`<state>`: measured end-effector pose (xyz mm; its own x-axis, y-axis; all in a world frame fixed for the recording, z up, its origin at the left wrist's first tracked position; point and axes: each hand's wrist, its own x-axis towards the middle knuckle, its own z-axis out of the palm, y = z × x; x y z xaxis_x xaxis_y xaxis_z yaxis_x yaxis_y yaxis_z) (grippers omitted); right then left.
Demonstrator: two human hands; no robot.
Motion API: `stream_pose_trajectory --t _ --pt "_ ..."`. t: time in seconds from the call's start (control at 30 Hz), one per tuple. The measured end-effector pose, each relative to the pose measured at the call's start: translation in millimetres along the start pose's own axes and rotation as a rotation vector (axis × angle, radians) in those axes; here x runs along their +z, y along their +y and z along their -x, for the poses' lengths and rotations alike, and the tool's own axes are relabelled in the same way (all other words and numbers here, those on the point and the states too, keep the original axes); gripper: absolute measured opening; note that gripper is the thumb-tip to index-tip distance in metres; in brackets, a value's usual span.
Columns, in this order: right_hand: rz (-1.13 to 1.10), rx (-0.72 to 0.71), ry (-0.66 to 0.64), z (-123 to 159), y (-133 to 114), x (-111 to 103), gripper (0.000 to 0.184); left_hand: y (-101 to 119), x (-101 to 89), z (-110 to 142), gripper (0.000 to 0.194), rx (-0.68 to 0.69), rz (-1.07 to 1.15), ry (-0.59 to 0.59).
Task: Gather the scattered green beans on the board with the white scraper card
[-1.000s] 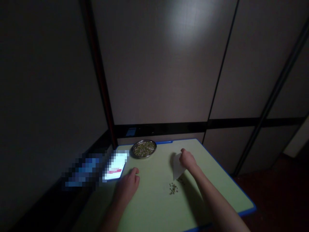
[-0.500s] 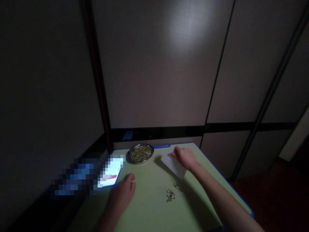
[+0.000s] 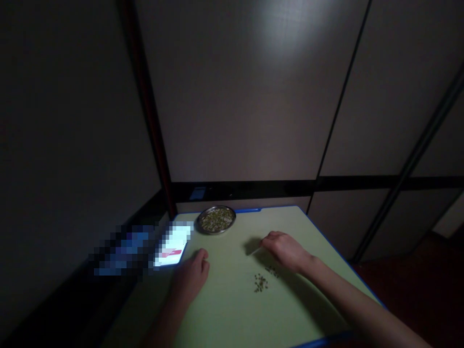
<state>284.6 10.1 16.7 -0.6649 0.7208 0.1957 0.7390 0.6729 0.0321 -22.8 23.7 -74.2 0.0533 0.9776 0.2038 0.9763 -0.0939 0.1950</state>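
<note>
My right hand (image 3: 284, 250) is pinched on a piece of white paper (image 3: 255, 251), seen almost edge-on as a thin pale sliver; most of it is hidden by the fingers. Just below that hand, two small loose clusters of dark and greenish seeds or beans (image 3: 260, 283) lie on the light green tabletop (image 3: 224, 309). My left hand (image 3: 194, 275) rests at the left side of the table, fingers curled in, with nothing seen in it. At the back left stands a round metal plate (image 3: 216, 233) spread with green and pale bits, perhaps mung beans.
A lit screen (image 3: 173, 252), partly pixelated, lies beside my left hand at the table's left edge. Blue trim (image 3: 248, 210) runs along the table. Tall cabinet panels (image 3: 239, 121) rise behind it. The light is dim.
My right hand has come down and nearer with the paper, which has turned from broad face to near edge-on. The view has shifted slightly; my left hand stays in place on the table.
</note>
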Motion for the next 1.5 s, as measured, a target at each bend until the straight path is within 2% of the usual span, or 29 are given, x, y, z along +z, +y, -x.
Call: stream_pose_trajectory --t 0.17,0.6,0.8,0.93,1.17,1.37,1.5 --pt "-0.046 -0.012 0.009 11 2 7 0.025 -1 1.5 -1 0.013 0.004 0.001 -0.007" --pt "-0.039 -0.014 0.02 41 2 4 0.026 1 -1.4 0 0.016 0.006 -0.041 -0.004" --pt "-0.006 0.056 0.078 49 1 1 0.024 4 -4.1 1 0.014 0.0 -0.065 -0.014" --pt "0.025 0.107 0.126 43 -4 -5 0.022 4 -4.7 1 0.011 0.011 -0.059 -0.011" --pt "0.061 0.042 0.041 25 -13 -8 0.02 2 -2.2 0 0.009 0.007 -0.032 -0.016" --pt "0.04 0.027 0.005 36 -6 0 0.02 2 -2.5 0 0.01 0.01 -0.069 -0.016" --pt "0.017 0.041 -0.01 44 -3 -3 0.025 3 -4.6 0 0.009 0.008 -0.053 -0.026"
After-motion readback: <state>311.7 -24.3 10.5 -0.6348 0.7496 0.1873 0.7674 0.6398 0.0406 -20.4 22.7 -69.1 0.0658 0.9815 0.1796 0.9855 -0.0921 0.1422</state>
